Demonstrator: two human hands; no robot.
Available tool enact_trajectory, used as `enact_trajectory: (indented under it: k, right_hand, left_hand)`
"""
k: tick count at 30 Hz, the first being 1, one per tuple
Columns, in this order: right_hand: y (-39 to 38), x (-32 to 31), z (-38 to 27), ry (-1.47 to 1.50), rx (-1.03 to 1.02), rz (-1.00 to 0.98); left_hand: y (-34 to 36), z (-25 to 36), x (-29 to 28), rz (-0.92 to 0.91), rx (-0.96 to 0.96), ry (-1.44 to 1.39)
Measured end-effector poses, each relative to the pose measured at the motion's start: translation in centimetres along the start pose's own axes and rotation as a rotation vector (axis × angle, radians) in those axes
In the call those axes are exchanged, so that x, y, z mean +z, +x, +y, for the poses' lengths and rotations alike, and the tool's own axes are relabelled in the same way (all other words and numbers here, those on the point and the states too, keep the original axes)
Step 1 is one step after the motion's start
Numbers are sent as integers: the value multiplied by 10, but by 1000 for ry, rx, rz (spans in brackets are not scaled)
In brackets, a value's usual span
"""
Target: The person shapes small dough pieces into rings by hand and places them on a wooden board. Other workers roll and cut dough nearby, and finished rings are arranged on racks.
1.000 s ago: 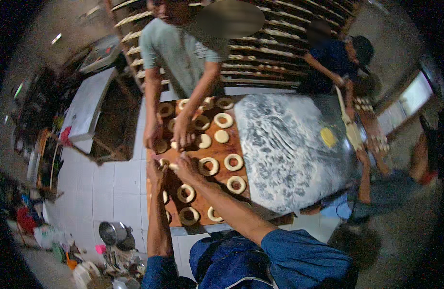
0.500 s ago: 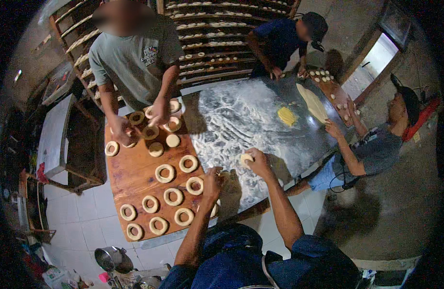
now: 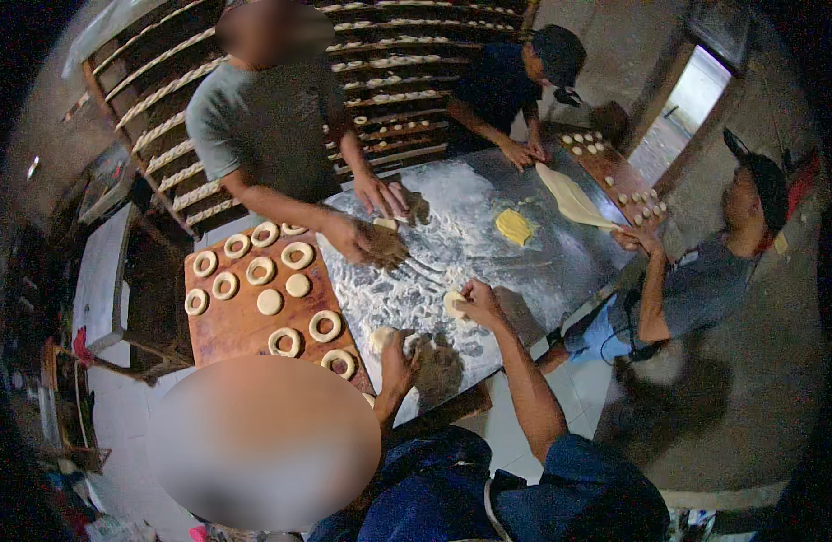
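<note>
Over on the left, one wooden board (image 3: pixel 226 334), and it's busy: eleven dough rings (image 3: pixel 285 341) I can count, plus a sliver of what looks like one more at the near right edge, and two flat dough discs (image 3: pixel 269 302) without holes. A blurred patch hides the near end, so no full tally there. Behind it stands one rack (image 3: pixel 176 149), loaded shelf upon shelf, too many pieces to count.

Across the table, co-worker number one, in a grey-green shirt (image 3: pixel 253 122), has two hands down over the floured table (image 3: pixel 407 312), fingers spread, one piece of dough just by them.

Now the wearer's own pair! The left hand (image 3: pixel 399 366) is low over the near edge of the flour, one pale dough piece (image 3: pixel 381 340) right at its fingertips; whether the fingers grip it or merely touch it, I cannot tell. To its right, the right hand (image 3: pixel 482 304) has thumb and fingers closed on the edge of one dough round (image 3: pixel 455 303), above the white flour.

Further along, one yellow lump (image 3: pixel 515 226) sits on the table, then one long dough sheet (image 3: pixel 574 197), with two more co-workers' hands at its opposite ends. Far right, one smaller board (image 3: pixel 610 164) carries two clusters of little dough pieces, too tiny for a sure count.
</note>
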State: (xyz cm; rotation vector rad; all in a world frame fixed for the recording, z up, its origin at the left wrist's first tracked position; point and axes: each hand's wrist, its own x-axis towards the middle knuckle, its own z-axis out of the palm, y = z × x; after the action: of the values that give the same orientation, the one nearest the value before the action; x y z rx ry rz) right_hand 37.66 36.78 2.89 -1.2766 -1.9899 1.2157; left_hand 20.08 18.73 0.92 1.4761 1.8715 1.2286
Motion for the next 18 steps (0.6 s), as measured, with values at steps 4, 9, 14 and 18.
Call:
enact_trajectory:
  k: [4,9,14,18]
  right_hand:
    - [-47,29,-32,600,-37,-21]
    - [-66,41,-50,167,-286,-12]
    - [-72,47,-63,137,-200,-54]
    - [-81,57,-79,170,-250,4]
  left_hand:
    - [10,20,21,68,-167,-613]
    - [1,26,9,21,-310,-836]
    - [-6,35,-1,92,-321,-893]
    - [-6,40,-17,87,-212,-788]
